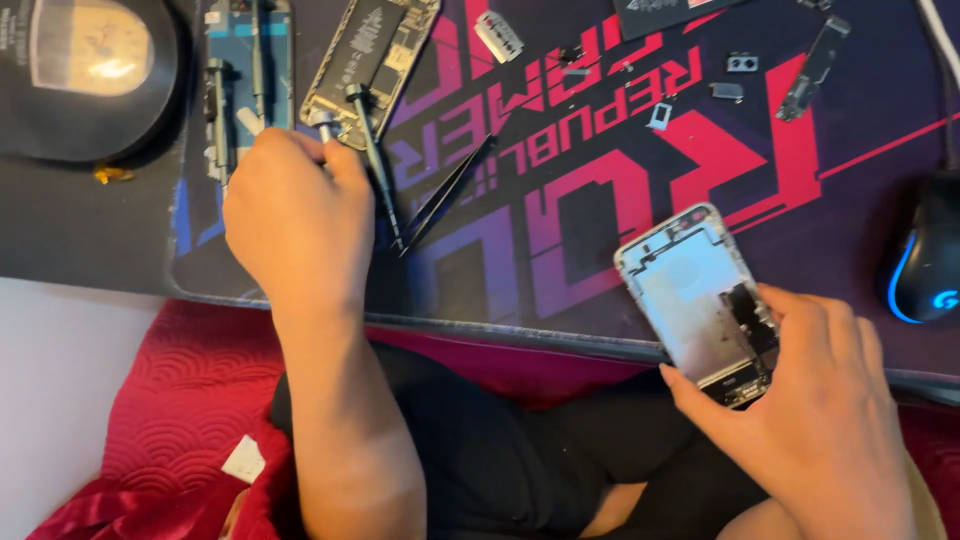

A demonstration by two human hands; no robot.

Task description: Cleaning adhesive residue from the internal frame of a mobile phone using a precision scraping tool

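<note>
The opened phone shell (700, 310) lies at the near right edge of the table (90, 230), in the right hand (815, 420), whose grip is closed around its near end, thumb on the inner parts. Far to the left, the left hand (295, 225) rests knuckles up on the desk mat (600, 170), fingers curled onto a screwdriver (372, 150); whether it clasps it I cannot tell. Black tweezers (445, 195) lie just right of that. A computer mouse (925, 265) sits at the right edge.
</note>
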